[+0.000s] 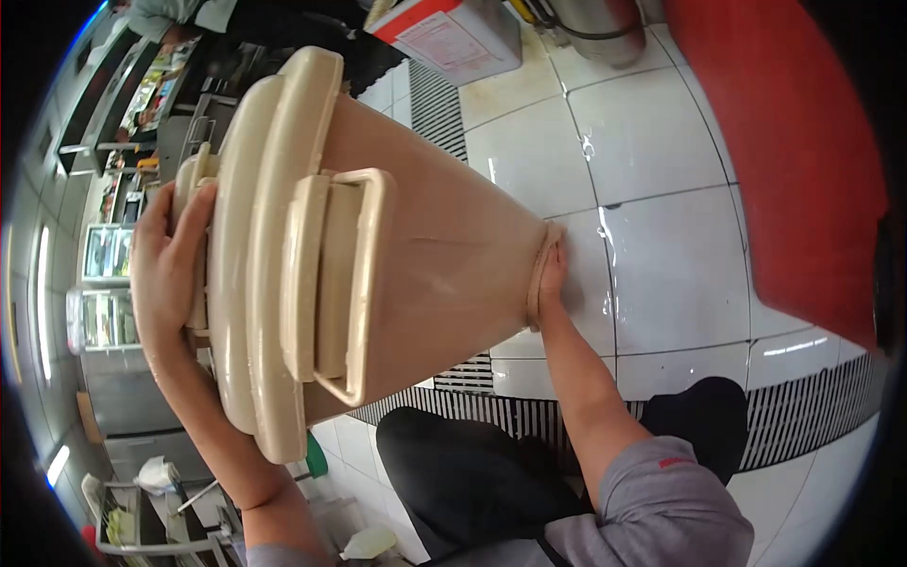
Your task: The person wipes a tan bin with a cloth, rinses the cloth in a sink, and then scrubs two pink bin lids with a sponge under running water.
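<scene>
A beige lidded bin (444,217) is held on its side in front of me, lid to the left and narrower base to the right. My left hand (168,260) is closed around the raised grip on top of the lid (248,255). My right hand (554,272) holds the rim of the base, its fingers partly hidden behind the bin. A rectangular beige side handle (367,283) faces me, with neither hand on it. The lid sits on the bin.
Wet white tiles (661,255) and slotted drain grates (803,411) make up the floor. A large red object (803,161) stands at right. A red-and-white labelled container (463,42) and a metal cylinder (600,28) are beyond. Another person (213,17) is at upper left, near shelves (104,90).
</scene>
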